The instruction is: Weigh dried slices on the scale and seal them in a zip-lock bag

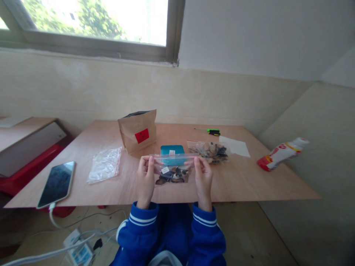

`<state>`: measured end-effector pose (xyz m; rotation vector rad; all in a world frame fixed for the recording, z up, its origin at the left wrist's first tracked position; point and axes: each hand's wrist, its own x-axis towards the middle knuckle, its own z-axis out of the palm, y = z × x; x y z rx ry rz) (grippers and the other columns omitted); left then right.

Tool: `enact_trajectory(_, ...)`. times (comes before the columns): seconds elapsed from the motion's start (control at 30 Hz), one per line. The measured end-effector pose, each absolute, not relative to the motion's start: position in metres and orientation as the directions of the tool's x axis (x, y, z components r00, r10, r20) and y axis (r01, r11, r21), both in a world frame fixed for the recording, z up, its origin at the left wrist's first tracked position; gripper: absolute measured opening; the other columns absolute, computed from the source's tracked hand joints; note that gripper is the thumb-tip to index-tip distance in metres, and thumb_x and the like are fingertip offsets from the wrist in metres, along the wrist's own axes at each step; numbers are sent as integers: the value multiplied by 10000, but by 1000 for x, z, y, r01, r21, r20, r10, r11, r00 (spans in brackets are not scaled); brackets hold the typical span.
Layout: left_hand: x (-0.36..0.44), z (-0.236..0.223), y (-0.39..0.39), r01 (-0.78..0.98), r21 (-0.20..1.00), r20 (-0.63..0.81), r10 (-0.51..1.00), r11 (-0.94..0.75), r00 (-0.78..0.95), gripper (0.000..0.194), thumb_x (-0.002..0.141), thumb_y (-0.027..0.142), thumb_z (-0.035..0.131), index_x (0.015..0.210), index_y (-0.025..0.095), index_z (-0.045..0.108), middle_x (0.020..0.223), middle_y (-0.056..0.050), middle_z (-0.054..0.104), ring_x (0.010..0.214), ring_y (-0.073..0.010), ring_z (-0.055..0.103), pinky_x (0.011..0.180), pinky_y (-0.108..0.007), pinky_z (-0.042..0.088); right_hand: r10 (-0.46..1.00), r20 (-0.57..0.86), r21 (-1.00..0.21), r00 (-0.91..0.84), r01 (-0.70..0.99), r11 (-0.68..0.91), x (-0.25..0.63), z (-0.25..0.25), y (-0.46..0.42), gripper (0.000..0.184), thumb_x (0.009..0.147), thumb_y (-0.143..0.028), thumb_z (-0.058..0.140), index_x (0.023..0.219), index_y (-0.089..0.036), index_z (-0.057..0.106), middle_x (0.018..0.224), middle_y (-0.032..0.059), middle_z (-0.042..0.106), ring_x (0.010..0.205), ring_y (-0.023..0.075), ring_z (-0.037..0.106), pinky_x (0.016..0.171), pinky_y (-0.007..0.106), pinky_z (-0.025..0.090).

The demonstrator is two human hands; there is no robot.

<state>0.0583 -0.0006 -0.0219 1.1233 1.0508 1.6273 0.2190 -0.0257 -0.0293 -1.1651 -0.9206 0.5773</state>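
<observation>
A clear zip bag (173,175) with dark and brown flat pieces in its bottom hangs upright between my hands, over the near part of the table. My left hand (146,179) pinches its top left corner, and my right hand (202,177) pinches the top right corner. The zip strip runs straight between my fingers; I cannot tell whether it is sealed. Just behind the bag lies a teal box (172,150) with a small white label, partly seen through the plastic. Right of it rests another clear bag (212,152) full of brown and black pieces.
On the wooden table (244,181) stand a brown paper pouch (130,136) and a tilted-looking bottle (281,154) near the right edge. A crumpled clear bag (104,165), a cabled phone (57,184), white paper (235,146) and a screwdriver (212,131) lie around. A power strip (79,249) is on the floor.
</observation>
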Motion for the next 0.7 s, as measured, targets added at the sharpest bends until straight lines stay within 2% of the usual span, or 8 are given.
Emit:
enact_trajectory(0.2, 56, -16, -7, -73, 943, 299, 924, -324, -237, 269, 867, 455, 579, 805, 194, 563, 665, 23, 615, 566, -95, 576, 520, -186, 442, 746, 364, -917, 558, 75, 392, 218, -29, -26, 247, 873, -430, 585, 813, -192, 609, 693, 10, 718, 530, 149, 618, 574, 282, 487)
enact_trajectory(0.4, 56, -19, -4, -70, 942, 294, 907, -329, -301, 270, 859, 462, 590, 813, 197, 564, 601, 51, 557, 516, -85, 527, 502, -181, 405, 757, 366, -915, 542, 64, 398, 215, -30, -21, 275, 876, -449, 564, 799, -187, 592, 677, 12, 702, 549, 140, 612, 589, 276, 489)
enact_trajectory(0.57, 55, -24, -1, -101, 946, 268, 920, -308, -287, 259, 862, 457, 588, 854, 199, 597, 668, 21, 630, 573, -105, 586, 539, -196, 445, 849, 309, -949, 429, 74, 308, 213, -31, -19, 269, 849, -445, 611, 890, -183, 655, 714, 21, 711, 677, 167, 654, 697, 303, 512)
enact_trajectory(0.7, 51, -29, 0, -80, 952, 269, 929, -297, -254, 239, 831, 435, 632, 859, 197, 636, 734, -3, 677, 664, -132, 637, 596, -212, 481, 861, 264, -964, 435, 86, 252, 215, -36, -16, 285, 820, -454, 644, 869, -178, 695, 747, 43, 735, 774, 208, 682, 792, 353, 512)
